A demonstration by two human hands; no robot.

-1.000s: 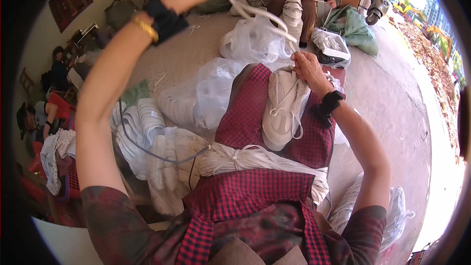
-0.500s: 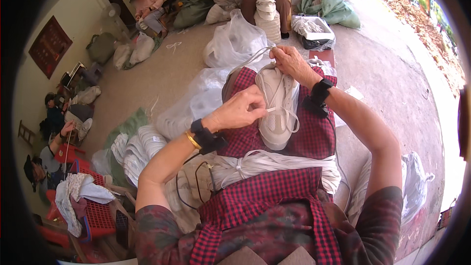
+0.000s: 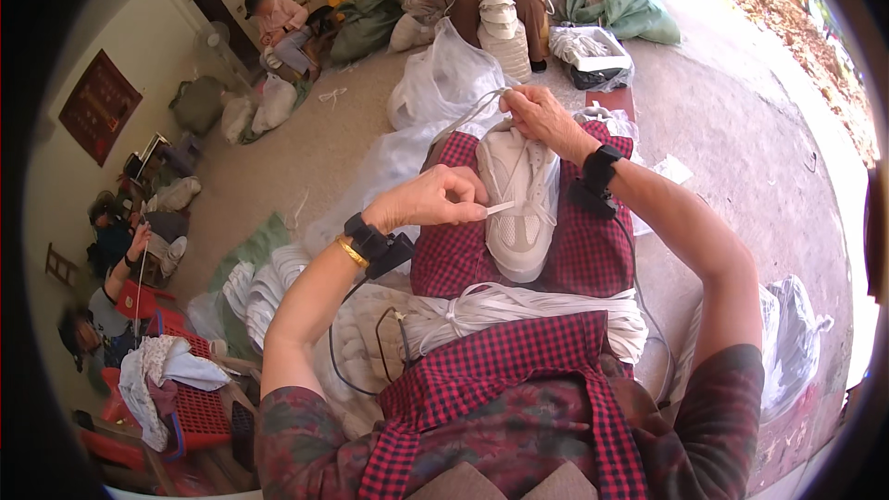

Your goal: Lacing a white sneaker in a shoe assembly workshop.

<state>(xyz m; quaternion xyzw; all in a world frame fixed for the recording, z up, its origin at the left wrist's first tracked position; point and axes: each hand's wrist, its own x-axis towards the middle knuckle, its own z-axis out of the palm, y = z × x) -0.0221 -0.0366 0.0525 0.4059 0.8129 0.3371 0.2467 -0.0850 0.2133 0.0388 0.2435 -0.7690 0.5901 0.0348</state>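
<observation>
A white and beige sneaker (image 3: 520, 250) lies on my lap over the checked apron (image 3: 579, 255), its toe toward me. My left hand (image 3: 433, 194) is closed in a pinch on a white shoelace (image 3: 501, 207) just left of the lacing. At the shoe's far end, my right hand (image 3: 548, 120) is closed on a looped pale cord (image 3: 470, 116), seemingly shoelace, that runs down to the left. What lies inside its fingers is partly hidden. Closer to my body, a tied bundle of white laces (image 3: 491, 310) stretches across my lap.
Clear plastic bags (image 3: 435, 83) lie beyond my knees. White shoes (image 3: 269, 287) are stacked at my left, near a red plastic basket (image 3: 199, 412) with cloths. Across from me sits a person beside a shoe stack (image 3: 503, 42) and a lace tray (image 3: 588, 51). Others sit at left.
My left hand has drawn the lace end left, and the loop over the toe has shrunk. My right hand has shifted slightly left. The person opposite has brought both hands inward.
</observation>
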